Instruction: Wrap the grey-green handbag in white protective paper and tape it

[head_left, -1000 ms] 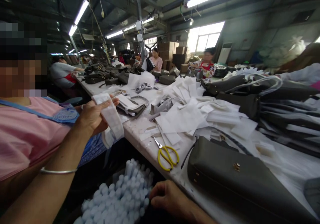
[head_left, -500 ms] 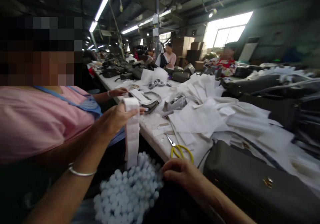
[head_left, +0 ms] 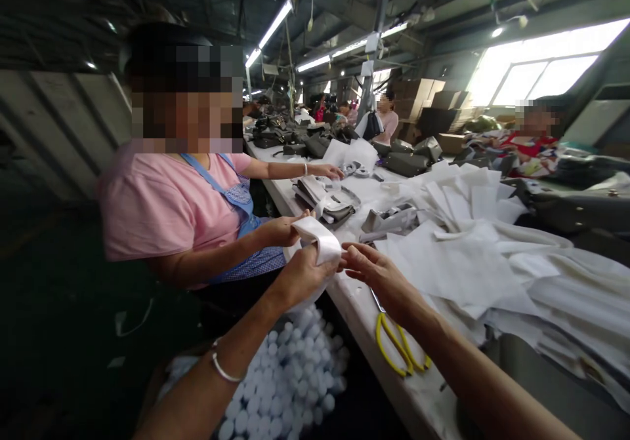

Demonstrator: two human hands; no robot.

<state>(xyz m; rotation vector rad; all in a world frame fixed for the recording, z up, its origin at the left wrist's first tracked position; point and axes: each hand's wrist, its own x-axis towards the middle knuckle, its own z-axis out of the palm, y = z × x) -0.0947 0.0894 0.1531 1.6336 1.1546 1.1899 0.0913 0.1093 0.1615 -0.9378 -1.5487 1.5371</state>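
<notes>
Left hand (head_left: 306, 276) grips a white strip (head_left: 329, 246), likely to keep its fold raised; right hand (head_left: 378, 275), loosely spread, hovers just beside it, touch unclear

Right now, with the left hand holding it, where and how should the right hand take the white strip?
Probably by the curved bend of the white strip, pinched from the right, since it looks thin and flat. The bend faces the right hand, while the left hand grips the near side and another person's hand is by the far end, perhaps touching.
</notes>
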